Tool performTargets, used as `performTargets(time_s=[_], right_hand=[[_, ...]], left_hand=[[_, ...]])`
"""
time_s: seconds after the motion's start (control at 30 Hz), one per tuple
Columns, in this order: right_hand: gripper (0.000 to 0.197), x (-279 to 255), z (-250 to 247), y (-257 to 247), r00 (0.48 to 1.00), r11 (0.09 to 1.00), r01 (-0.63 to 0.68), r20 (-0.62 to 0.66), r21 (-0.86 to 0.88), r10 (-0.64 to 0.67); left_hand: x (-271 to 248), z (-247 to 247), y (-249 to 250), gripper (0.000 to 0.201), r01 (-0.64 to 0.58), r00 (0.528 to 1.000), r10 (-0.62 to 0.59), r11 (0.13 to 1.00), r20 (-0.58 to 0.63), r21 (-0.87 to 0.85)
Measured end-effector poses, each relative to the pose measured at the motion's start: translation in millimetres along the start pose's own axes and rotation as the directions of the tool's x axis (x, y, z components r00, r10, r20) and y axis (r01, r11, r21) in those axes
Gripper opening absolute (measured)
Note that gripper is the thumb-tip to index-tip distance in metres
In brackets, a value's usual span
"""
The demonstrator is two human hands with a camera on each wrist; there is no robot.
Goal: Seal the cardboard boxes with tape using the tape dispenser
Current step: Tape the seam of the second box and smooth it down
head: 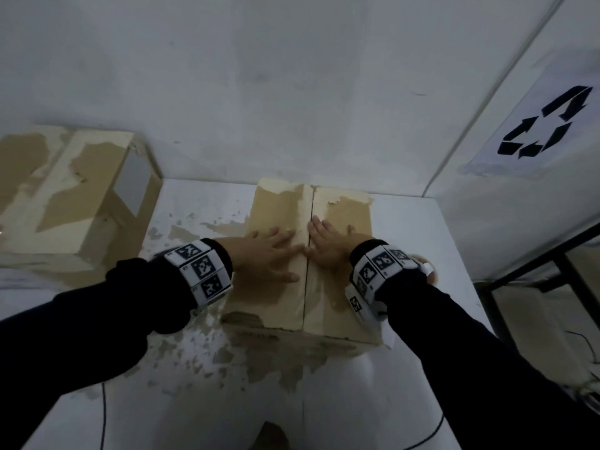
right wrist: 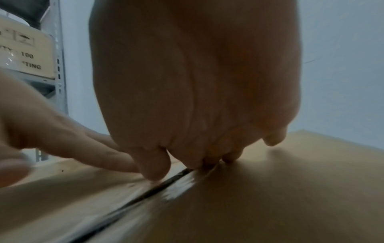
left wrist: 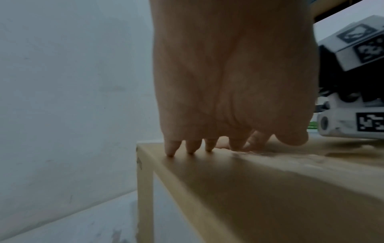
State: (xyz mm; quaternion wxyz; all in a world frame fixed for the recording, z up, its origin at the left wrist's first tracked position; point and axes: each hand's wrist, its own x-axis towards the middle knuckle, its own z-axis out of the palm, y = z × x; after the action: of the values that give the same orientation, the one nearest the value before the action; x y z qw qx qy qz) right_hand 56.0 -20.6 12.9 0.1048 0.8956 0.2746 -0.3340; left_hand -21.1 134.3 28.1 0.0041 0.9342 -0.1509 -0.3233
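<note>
I see both hands flat on top of the cardboard box point(head: 292, 287), which sits centre of the white table point(head: 422, 401), close to the back wall point(head: 292, 76).

Left hand point(head: 264, 254): palm down on the left flap, fingers straight and spread, tips reaching toward the centre seam point(head: 306, 287). Left wrist view confirms it: fingertips point(left wrist: 170, 152) touching the cardboard, nothing gripped.

Right hand point(head: 328, 246): palm down on the right flap, fingers straight and slightly apart, tips right at the seam. Right wrist view shows its fingertips point(right wrist: 155, 171) on the dark gap between the flaps, with the left hand's fingers coming in from the other side and almost meeting them.

Flaps are closed, and the seam shows as a thin dark line running front to back. The box top is patchy, with pale torn areas around darker brown. A glossy strip lies beside the seam in the right wrist view; I can't tell if it's tape or glare.

Second cardboard box point(head: 65, 196) stands far left on the table, well apart from the first, and is just as scuffed. The table surface around the centre box has brown peeled patches.

A recycling sign point(head: 548, 125) hangs on the right wall. A white, roundish object point(head: 425, 269) sits just behind the right wrist band, mostly hidden; I can't identify it. I can't pick out a tape dispenser with certainty in any view.
</note>
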Motion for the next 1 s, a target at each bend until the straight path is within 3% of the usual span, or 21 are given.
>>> performTargets(time_s=[0.17,0.43,0.53,0.63,0.73,0.83,0.93,1.0], right_hand=[[0.071,-7,7,-11,1.000,0.998,-0.013,-0.024,-0.059,0.011],[0.076,-58,50,-34,0.989,0.986,0.128,0.089,-0.105,-0.119],[0.076,-61,62,-35,0.990,0.987,0.133,0.054,-0.093,-0.128],[0.076,-61,67,-35,0.991,0.987,0.137,0.013,-0.080,-0.137],[0.074,-67,73,-32,0.981,0.986,0.165,-0.103,-0.024,-0.167],[0.067,-81,86,-31,0.934,0.978,0.202,-0.311,0.049,-0.177],[0.054,-95,112,-38,0.837,0.958,0.270,-0.515,0.094,-0.186],[0.052,-101,132,-44,0.798,0.966,0.258,-0.570,0.027,-0.197]], left_hand=[[-5,27,13,0.082,0.024,0.997,-0.020,0.999,-0.077,0.047],[-4,38,13,0.078,0.062,0.984,-0.045,0.994,-0.172,0.093],[-4,41,17,0.074,0.066,0.978,-0.045,0.993,-0.204,0.102],[-9,46,28,0.065,-0.005,0.966,0.028,0.996,-0.256,0.091],[-21,57,40,0.057,-0.044,0.949,0.055,0.998,-0.311,0.040],[-37,77,45,0.056,-0.137,0.893,0.120,0.991,-0.433,-0.009],[-47,108,44,0.056,-0.256,0.766,0.171,0.965,-0.619,-0.051],[-47,134,40,0.052,-0.243,0.692,0.174,0.970,-0.701,0.002]])
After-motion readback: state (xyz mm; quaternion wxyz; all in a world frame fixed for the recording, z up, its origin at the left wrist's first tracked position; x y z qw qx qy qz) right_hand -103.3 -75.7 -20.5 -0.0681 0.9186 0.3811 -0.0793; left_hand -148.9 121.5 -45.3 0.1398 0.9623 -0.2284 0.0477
